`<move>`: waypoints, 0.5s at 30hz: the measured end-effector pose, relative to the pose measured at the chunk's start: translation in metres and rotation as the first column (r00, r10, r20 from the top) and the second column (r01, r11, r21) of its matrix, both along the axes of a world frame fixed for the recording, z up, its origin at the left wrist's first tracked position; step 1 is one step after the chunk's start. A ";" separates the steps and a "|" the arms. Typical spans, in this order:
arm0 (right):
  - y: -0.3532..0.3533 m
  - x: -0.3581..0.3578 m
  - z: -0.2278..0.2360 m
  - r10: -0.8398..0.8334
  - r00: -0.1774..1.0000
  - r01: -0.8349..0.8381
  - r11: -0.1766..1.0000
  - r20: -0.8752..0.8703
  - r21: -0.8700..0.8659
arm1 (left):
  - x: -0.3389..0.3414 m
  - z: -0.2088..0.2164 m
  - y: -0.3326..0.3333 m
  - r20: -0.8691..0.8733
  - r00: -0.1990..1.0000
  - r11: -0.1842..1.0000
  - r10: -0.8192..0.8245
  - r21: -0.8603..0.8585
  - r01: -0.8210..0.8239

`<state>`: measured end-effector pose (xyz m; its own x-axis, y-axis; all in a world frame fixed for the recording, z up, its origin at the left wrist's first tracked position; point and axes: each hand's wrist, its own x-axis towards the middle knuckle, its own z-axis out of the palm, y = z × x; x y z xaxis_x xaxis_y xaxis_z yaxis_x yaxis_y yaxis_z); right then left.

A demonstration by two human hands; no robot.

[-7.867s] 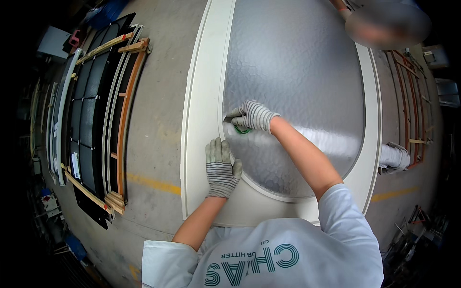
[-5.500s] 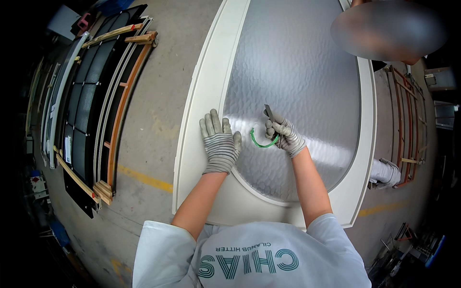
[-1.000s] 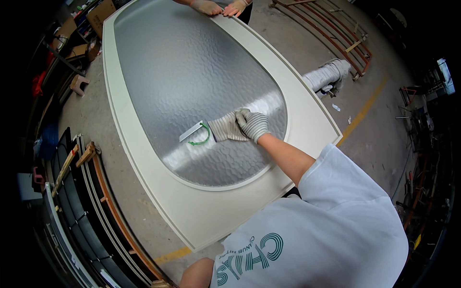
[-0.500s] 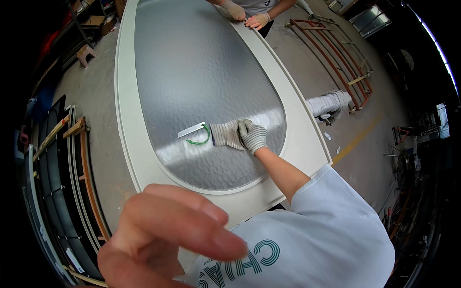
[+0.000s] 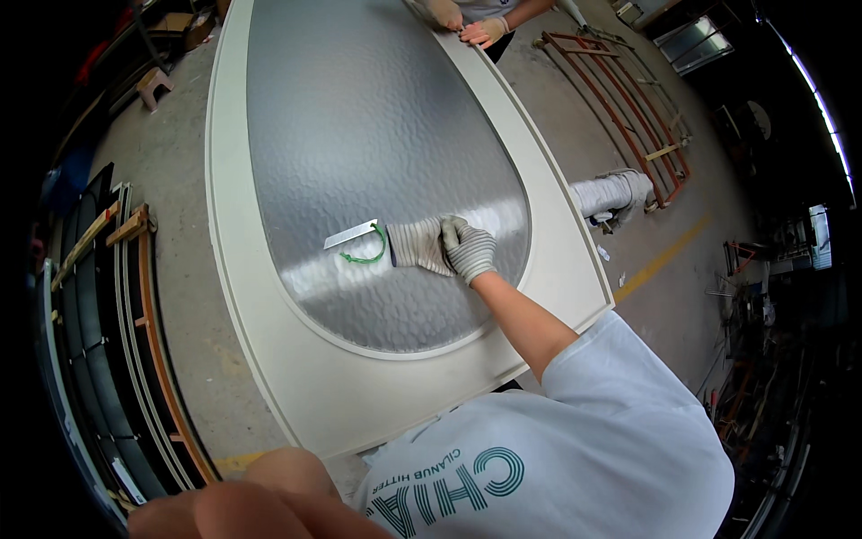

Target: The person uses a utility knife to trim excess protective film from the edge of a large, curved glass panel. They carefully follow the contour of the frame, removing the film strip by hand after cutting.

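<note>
My right hand (image 5: 470, 251), in a grey-and-white striped work glove, is closed on an empty matching work glove (image 5: 416, 245). The empty glove's dark-edged cuff points left. Both are over the textured glass panel (image 5: 377, 135). Left of that cuff, a flat metal blade (image 5: 350, 235) with a green cord loop (image 5: 366, 260) rests on the glass. My bare left hand (image 5: 260, 503) is large and close at the lower edge. Its bent fingers show partly; the fingertips are cut off, so its grip is hidden.
A pale frame (image 5: 235, 225) surrounds the glass. At its far end a co-worker's gloved hands (image 5: 471, 27) rest on the edge. A white wrapped roll (image 5: 613, 192) and a rust-red metal rack (image 5: 620, 108) are on the right. Dark framed panels (image 5: 99, 359) lean at left.
My left hand has dropped toward the lower edge, uncovering the frame's near corner. The view has shifted slightly; my right hand still grips the empty glove.
</note>
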<state>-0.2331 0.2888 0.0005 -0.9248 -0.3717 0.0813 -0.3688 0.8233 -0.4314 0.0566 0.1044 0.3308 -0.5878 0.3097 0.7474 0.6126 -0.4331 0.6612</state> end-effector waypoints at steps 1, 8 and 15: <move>0.000 0.001 0.001 -0.004 1.000 0.004 1.000 0.002 -0.009 | -0.001 -0.002 0.000 -0.004 1.000 1.000 -0.001 0.002 0.001; -0.002 0.006 0.015 -0.009 1.000 0.006 0.996 0.027 0.094 | 0.014 -0.003 -0.009 0.036 0.999 0.999 -0.013 0.044 0.012; 0.005 0.002 0.000 0.032 0.999 -0.033 0.999 0.005 0.016 | 0.035 -0.008 -0.021 0.143 0.988 0.987 -0.063 0.156 0.040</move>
